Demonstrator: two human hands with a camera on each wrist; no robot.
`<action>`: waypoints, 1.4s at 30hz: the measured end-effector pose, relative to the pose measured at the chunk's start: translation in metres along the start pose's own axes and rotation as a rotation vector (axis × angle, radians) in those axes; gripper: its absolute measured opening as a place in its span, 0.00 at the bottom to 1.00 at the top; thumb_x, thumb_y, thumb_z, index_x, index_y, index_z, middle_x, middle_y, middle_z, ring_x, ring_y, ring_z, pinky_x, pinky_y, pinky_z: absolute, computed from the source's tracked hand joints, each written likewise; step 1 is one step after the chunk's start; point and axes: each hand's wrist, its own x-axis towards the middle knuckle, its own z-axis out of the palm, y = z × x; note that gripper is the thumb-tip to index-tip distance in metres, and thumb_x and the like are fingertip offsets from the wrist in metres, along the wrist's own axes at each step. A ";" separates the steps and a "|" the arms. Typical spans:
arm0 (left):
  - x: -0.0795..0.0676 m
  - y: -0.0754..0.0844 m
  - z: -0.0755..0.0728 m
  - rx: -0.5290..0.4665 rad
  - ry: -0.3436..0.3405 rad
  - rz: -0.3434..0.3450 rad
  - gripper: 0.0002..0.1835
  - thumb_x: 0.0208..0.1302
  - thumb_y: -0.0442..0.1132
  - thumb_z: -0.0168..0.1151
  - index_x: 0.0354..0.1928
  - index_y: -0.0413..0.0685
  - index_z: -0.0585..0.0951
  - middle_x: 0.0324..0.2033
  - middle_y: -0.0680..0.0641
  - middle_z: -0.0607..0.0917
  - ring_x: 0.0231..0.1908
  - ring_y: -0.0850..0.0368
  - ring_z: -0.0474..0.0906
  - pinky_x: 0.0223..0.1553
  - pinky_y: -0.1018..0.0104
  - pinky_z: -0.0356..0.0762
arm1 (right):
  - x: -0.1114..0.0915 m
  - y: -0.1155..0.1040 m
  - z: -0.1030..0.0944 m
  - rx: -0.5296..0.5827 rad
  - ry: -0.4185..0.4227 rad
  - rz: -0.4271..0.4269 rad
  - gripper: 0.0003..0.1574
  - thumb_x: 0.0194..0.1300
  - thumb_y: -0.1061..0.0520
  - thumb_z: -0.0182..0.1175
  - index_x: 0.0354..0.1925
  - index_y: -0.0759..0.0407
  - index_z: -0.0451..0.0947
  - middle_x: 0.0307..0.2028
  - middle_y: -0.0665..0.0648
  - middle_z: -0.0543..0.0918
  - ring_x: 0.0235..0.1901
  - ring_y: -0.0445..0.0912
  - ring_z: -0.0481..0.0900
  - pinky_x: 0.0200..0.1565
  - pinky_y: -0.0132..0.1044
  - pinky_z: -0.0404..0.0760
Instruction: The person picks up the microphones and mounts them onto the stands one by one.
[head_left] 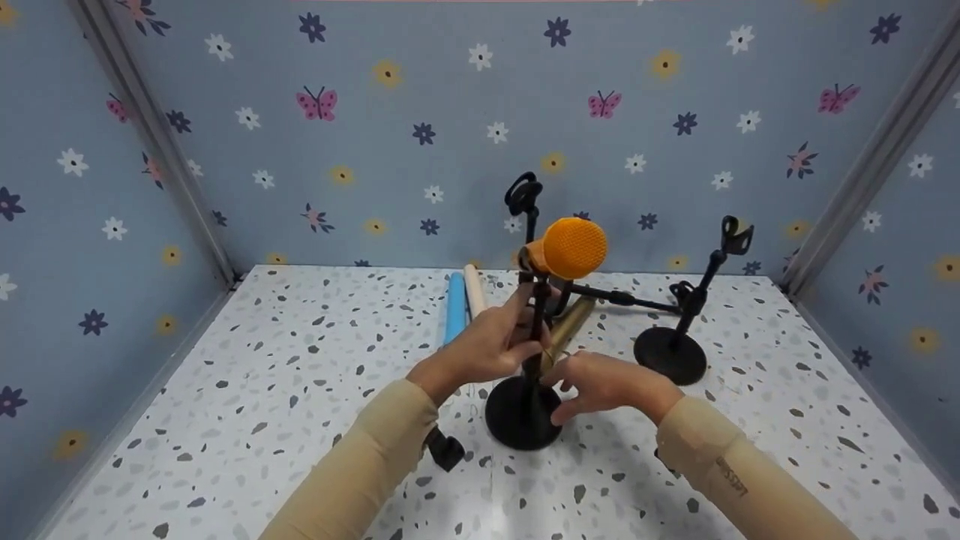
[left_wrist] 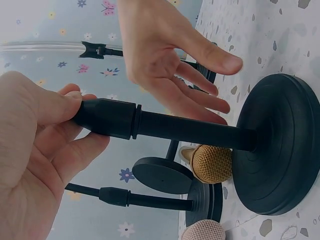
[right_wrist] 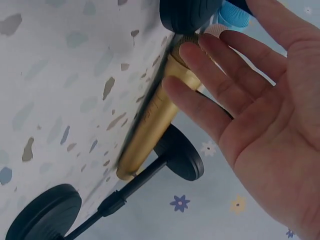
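Note:
An orange microphone sits in the clip at the top of a black microphone stand, which stands upright on its round base. My left hand grips the stand's upper pole; the left wrist view shows thumb and fingers around the black collar. Just above the base, my right hand is beside the pole, fingers extended and loosely bent, holding nothing. Whether its fingertips touch the stand I cannot tell. Behind the stand a gold microphone lies on the table, partly hidden in the head view.
Blue and cream microphones lie behind my left hand. To the right is another black stand with a bare clip. An additional clip rises behind the orange microphone, and a black pole runs sideways. Patterned walls enclose the speckled table.

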 end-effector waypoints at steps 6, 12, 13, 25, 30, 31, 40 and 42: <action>0.000 0.001 0.000 0.029 0.001 -0.027 0.36 0.65 0.21 0.60 0.71 0.45 0.59 0.39 0.44 0.87 0.42 0.50 0.86 0.50 0.63 0.82 | 0.008 -0.005 0.008 -0.065 0.023 0.105 0.23 0.52 0.50 0.80 0.44 0.60 0.86 0.38 0.55 0.87 0.36 0.50 0.85 0.41 0.41 0.83; 0.000 0.006 0.000 0.029 0.005 -0.030 0.36 0.64 0.20 0.60 0.71 0.43 0.59 0.39 0.44 0.87 0.42 0.52 0.86 0.50 0.64 0.82 | 0.014 -0.011 0.015 -0.147 0.028 0.181 0.25 0.47 0.47 0.82 0.38 0.58 0.83 0.30 0.51 0.81 0.30 0.45 0.76 0.40 0.45 0.79; 0.000 0.005 0.000 0.019 0.003 -0.026 0.36 0.64 0.19 0.60 0.71 0.43 0.59 0.39 0.43 0.87 0.43 0.51 0.86 0.51 0.63 0.82 | 0.015 -0.012 0.016 -0.163 0.025 0.193 0.25 0.47 0.46 0.82 0.37 0.57 0.83 0.31 0.50 0.81 0.31 0.45 0.76 0.41 0.45 0.79; -0.001 -0.001 0.001 -0.007 0.004 -0.028 0.38 0.64 0.19 0.59 0.73 0.46 0.58 0.41 0.44 0.86 0.45 0.52 0.85 0.53 0.64 0.81 | 0.020 -0.022 0.014 -0.245 -0.011 0.262 0.25 0.45 0.44 0.82 0.33 0.58 0.84 0.25 0.47 0.79 0.32 0.46 0.78 0.42 0.46 0.79; -0.002 -0.001 0.001 -0.008 0.014 -0.041 0.38 0.65 0.20 0.59 0.74 0.48 0.59 0.40 0.46 0.86 0.45 0.52 0.85 0.53 0.64 0.81 | 0.022 -0.021 0.015 -0.229 -0.021 0.289 0.25 0.46 0.45 0.82 0.35 0.56 0.83 0.31 0.49 0.83 0.38 0.47 0.80 0.46 0.47 0.79; -0.003 0.000 0.001 -0.010 0.017 -0.046 0.39 0.66 0.20 0.59 0.75 0.50 0.58 0.40 0.47 0.86 0.45 0.54 0.85 0.53 0.64 0.81 | 0.022 -0.021 0.015 -0.225 -0.021 0.291 0.25 0.46 0.45 0.82 0.35 0.56 0.83 0.32 0.49 0.83 0.38 0.48 0.80 0.47 0.46 0.79; -0.006 0.002 0.000 -0.059 0.022 -0.052 0.41 0.67 0.22 0.60 0.77 0.53 0.57 0.43 0.45 0.86 0.47 0.58 0.85 0.54 0.63 0.80 | 0.022 -0.025 0.015 -0.301 -0.008 0.254 0.24 0.44 0.44 0.82 0.29 0.57 0.81 0.23 0.47 0.77 0.30 0.47 0.77 0.39 0.46 0.79; -0.007 0.001 0.000 -0.067 0.021 -0.056 0.42 0.66 0.22 0.61 0.77 0.53 0.57 0.45 0.45 0.87 0.48 0.58 0.85 0.54 0.63 0.80 | 0.021 -0.026 0.015 -0.295 -0.005 0.259 0.25 0.44 0.44 0.82 0.29 0.57 0.81 0.24 0.47 0.78 0.30 0.47 0.78 0.39 0.46 0.79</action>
